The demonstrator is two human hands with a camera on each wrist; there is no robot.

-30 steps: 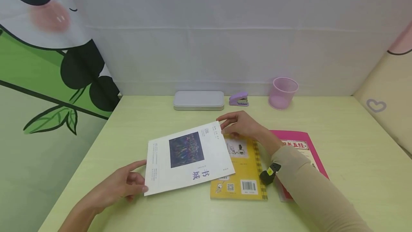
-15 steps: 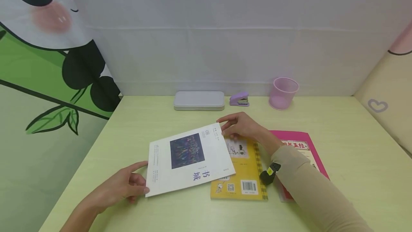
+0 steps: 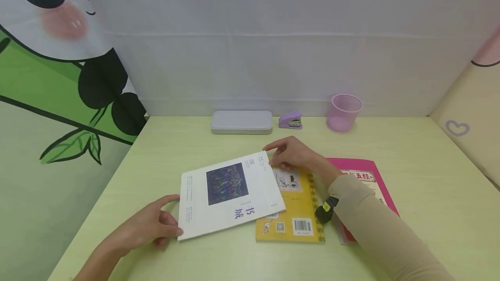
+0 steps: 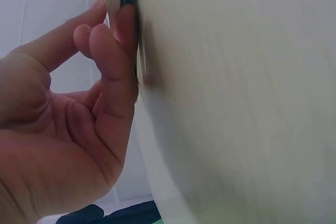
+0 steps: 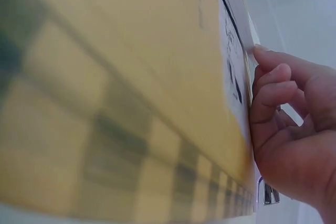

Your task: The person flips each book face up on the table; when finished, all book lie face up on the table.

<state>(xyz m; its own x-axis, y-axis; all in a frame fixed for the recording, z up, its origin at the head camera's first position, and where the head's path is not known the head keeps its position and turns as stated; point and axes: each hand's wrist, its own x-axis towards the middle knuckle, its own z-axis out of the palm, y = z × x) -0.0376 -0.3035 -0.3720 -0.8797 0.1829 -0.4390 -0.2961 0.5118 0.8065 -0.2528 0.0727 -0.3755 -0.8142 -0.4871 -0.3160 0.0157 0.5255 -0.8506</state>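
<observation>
A white book with a dark square picture lies tilted, its right part overlapping a yellow book that has a barcode. My left hand holds the white book at its left edge, thumb at the near left corner and index finger farther up. In the left wrist view, the fingertips of my left hand meet the book's edge close to the tabletop. My right hand has index finger and thumb at the far right corner of the white book, other fingers curled over the yellow book.
A pink-red book lies under my right forearm. Along the back of the table stand a pale flat case, a purple stapler and a pink translucent cup, close to the white back wall.
The white book has shifted very slightly toward me and to the right, with both hands staying on it. The yellow book and the things at the back have stayed put.
</observation>
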